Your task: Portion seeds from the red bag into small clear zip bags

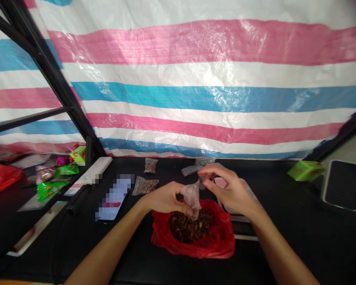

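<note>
My left hand (165,199) and my right hand (228,190) both pinch a small clear plastic bag (192,196) and hold it above an open red plastic bag (216,241) full of brown dried pieces (190,227). The left fingers grip the small bag's lower side. The right fingers pinch its top edge. The red bag rests on the black table (284,237) just in front of me.
Two small filled clear bags (144,185) (150,165) and empty clear bags (195,168) lie behind my hands. A phone (114,198) lies at the left, a white bar (96,170) beyond it. Green packets (52,186) and a red bag (0,178) sit far left; a green box (306,171) and a dark screen (343,185) at the right.
</note>
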Action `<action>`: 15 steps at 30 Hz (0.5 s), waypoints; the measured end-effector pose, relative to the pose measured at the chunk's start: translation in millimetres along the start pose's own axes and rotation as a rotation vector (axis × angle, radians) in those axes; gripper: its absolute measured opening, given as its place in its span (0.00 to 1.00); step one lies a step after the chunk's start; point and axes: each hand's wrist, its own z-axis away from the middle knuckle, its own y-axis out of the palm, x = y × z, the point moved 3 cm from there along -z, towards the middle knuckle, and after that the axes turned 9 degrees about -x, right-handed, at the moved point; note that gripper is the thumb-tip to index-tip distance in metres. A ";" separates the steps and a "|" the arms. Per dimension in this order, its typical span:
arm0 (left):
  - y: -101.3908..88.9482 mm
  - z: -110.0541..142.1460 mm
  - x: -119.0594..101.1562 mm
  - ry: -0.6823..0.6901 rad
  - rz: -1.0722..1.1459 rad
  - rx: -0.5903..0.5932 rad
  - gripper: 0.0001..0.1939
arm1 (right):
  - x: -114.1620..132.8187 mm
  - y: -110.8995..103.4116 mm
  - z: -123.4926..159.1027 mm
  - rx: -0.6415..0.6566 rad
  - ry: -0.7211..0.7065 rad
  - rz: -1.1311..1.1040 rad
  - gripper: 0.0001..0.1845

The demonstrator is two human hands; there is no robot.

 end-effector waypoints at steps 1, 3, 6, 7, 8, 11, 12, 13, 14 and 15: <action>-0.5 -0.3 1.1 -0.005 -0.006 0.000 0.20 | 4.0 -10.2 11.5 -0.069 -0.013 0.080 0.09; -1.6 -0.9 2.5 -0.016 -0.020 -0.012 0.19 | 8.3 -29.1 47.1 -0.275 0.039 0.227 0.09; -4.1 -0.6 1.0 -0.015 -0.059 -0.034 0.18 | 7.4 -35.5 107.5 -0.436 0.139 0.487 0.12; -6.1 0.0 -0.7 0.001 -0.089 -0.048 0.18 | 5.8 -31.2 121.1 -0.416 0.154 0.544 0.15; -9.0 0.9 -2.6 0.020 -0.130 -0.066 0.17 | 4.4 -25.5 129.8 -0.384 0.152 0.589 0.18; -24.0 6.3 -4.9 0.029 -0.316 -0.113 0.18 | 1.6 -9.7 129.5 -0.251 0.121 0.679 0.23; -30.2 8.7 -3.2 -0.002 -0.384 -0.114 0.19 | 1.6 -7.2 124.7 -0.223 0.106 0.701 0.23; -36.5 11.0 -0.3 -0.039 -0.435 -0.110 0.21 | 1.8 -6.3 119.9 -0.207 0.095 0.718 0.22; -42.5 13.2 3.6 -0.082 -0.452 -0.107 0.23 | 2.0 -6.5 115.9 -0.200 0.092 0.727 0.20; -47.9 15.0 8.4 -0.134 -0.426 -0.118 0.24 | 1.9 -7.0 113.5 -0.199 0.099 0.723 0.18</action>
